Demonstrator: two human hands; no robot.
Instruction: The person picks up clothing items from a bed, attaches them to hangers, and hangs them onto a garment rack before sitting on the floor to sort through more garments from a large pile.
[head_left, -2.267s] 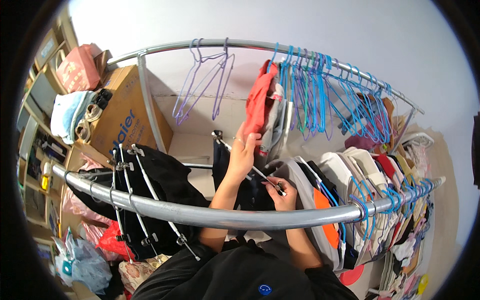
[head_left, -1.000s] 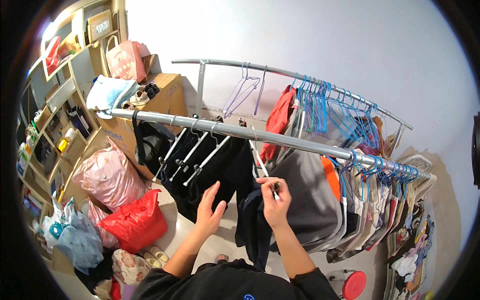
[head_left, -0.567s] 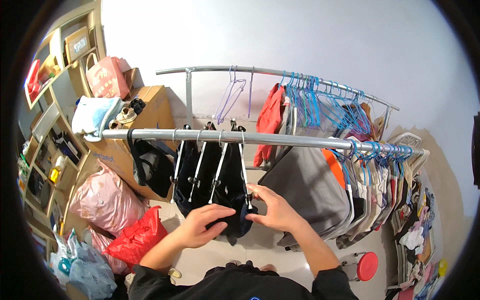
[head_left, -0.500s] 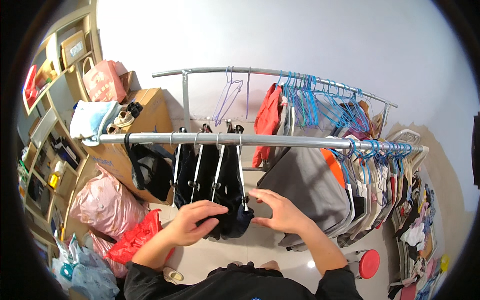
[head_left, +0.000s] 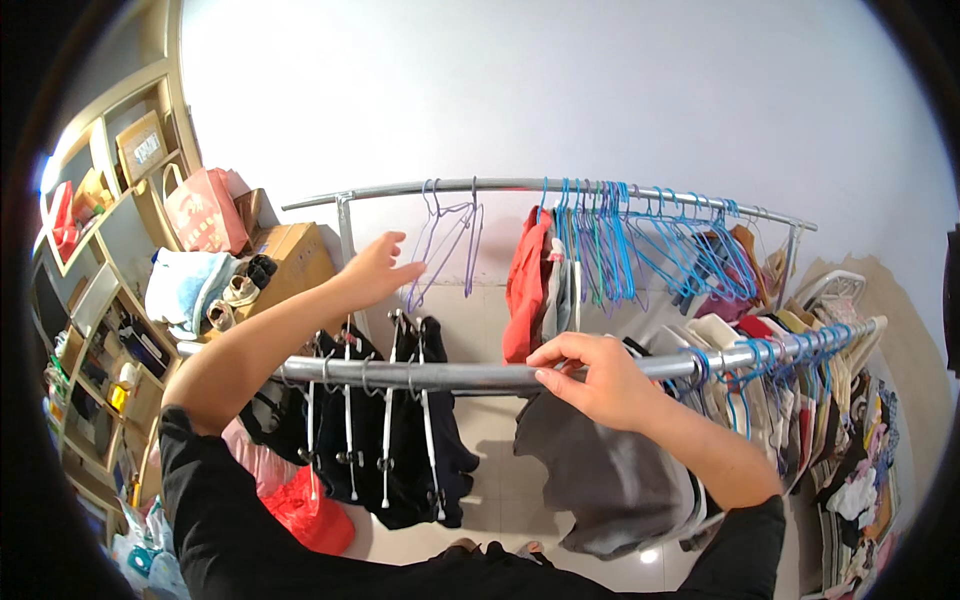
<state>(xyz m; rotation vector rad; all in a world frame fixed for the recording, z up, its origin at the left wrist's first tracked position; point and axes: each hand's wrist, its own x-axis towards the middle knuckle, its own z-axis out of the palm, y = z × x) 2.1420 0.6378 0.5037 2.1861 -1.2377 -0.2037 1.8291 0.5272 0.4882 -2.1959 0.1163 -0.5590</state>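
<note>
My left hand is raised over the near rail, its fingers apart and holding nothing. Just beyond its fingertips, purple wire hangers dangle bare from the far metal rail. My right hand grips the near metal rail, fingers over the top and thumb on the near side. Left of that hand, several dark garments hang from silver clip hangers. A grey garment hangs below my right hand, its upper part partly hidden by my hand and forearm.
Blue hangers and a red garment fill the far rail's right side. Tightly packed clothes hang at the near rail's right end. On the left stand a cardboard box, shelves and a red plastic bag.
Both hands have left the dark garments. My left hand has gone up and forward toward the purple hangers; my right has risen onto the near rail. The whole view has shifted.
</note>
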